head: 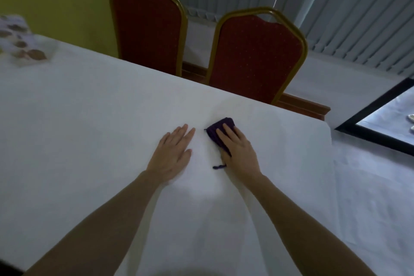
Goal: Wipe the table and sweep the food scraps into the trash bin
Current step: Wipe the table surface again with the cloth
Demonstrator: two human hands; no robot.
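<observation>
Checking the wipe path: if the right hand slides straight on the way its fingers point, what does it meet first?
The right hand, pressing the purple cloth, looks to meet only bare tablecloth up to the table's far edge; the chair stands beyond.

The purple cloth [218, 134] is partly covered by the right hand [238, 148]; its near portion under the palm cannot be seen. At the far left, brown scraps [24, 48] on a pale sheet are blurred and cut by the frame edge; their nature cannot be determined. The lower parts of both red chairs [255, 56] are hidden behind the table [89, 119]. Small pale items [411, 122] at the right edge are cropped and unidentifiable.
</observation>
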